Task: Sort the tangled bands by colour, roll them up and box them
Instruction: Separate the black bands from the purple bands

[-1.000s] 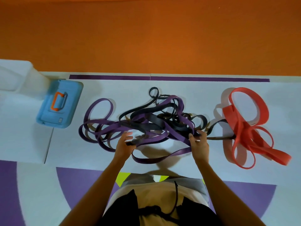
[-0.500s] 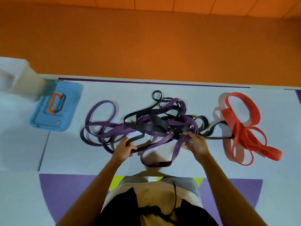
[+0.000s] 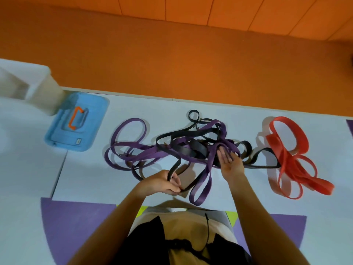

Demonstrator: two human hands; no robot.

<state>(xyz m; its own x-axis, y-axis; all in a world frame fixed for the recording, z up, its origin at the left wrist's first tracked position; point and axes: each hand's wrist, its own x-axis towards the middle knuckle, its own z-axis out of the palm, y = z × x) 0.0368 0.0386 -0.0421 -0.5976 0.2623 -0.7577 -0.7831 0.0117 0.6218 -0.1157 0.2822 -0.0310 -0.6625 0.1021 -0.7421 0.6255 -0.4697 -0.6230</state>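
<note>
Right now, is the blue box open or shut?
Shut: the blue box lies flat, lid on, orange handle on top.

White table top point(image 3: 248, 119) w/ purple patches point(image 3: 76, 222), orange floor point(image 3: 172, 64) behind, whitish tub point(image 3: 38, 92) at far left.

One head-worn camera looks steeply down, close over the white table point(image 3: 80, 178), facing the orange wall point(image 3: 172, 64).
</note>
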